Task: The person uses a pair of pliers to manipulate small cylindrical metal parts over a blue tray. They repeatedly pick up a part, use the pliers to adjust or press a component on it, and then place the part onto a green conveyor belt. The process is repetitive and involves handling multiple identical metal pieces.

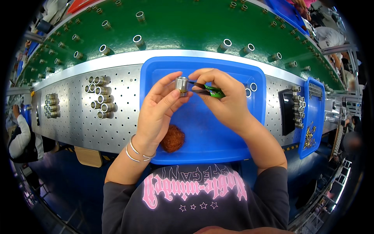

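Note:
My left hand [161, 99] is closed round a short silver metal sleeve [181, 84], which stands upright between thumb and fingers over a blue plastic tray [218, 158]. My right hand [226, 95] grips a green-and-black hand tool [211, 91] with dark pointed tips. Those tips meet or come very near the sleeve's right side; actual contact I cannot tell. Below my left hand, a reddish-brown scouring ball [172, 139] lies in the tray. Two metal rings or sleeve ends [253, 87] show in the tray beyond my right wrist.
Clustered metal sleeves [103, 98] stand on the perforated metal bench [124, 124] to the left. Beyond it runs a green conveyor belt [179, 27] carrying spaced sleeves. At right are a black flat panel [287, 112] and a second blue tray [311, 134] with small brass-coloured parts.

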Action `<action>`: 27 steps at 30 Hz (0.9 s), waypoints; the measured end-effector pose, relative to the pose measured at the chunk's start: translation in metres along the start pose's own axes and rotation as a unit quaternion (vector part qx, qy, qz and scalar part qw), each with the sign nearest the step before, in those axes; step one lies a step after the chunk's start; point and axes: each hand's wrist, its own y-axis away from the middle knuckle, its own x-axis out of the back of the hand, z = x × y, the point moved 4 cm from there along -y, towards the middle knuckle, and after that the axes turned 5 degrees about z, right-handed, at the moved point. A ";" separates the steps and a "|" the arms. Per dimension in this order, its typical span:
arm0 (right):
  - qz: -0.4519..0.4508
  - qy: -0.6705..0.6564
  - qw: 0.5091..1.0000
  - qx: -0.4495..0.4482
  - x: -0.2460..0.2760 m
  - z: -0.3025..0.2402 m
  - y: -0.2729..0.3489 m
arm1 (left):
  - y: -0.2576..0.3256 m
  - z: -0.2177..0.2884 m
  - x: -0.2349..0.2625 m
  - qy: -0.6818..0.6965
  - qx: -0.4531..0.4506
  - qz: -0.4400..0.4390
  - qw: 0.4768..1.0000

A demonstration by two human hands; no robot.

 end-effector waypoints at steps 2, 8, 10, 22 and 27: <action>-0.006 0.001 1.000 -0.013 0.000 0.000 0.001 | 0.000 0.001 0.000 0.009 0.019 -0.006 1.000; -0.006 -0.018 1.000 -0.004 0.000 0.002 0.000 | -0.001 -0.001 -0.003 0.000 0.015 -0.006 1.000; -0.011 -0.005 1.000 0.009 0.000 0.002 0.000 | -0.001 -0.001 -0.003 -0.022 -0.003 -0.007 1.000; -0.011 0.029 0.998 0.059 -0.003 0.000 0.000 | 0.001 0.002 -0.003 -0.077 -0.055 -0.009 0.995; -0.009 0.051 0.996 0.079 -0.001 -0.001 0.000 | 0.002 0.002 -0.004 -0.137 -0.058 -0.020 0.989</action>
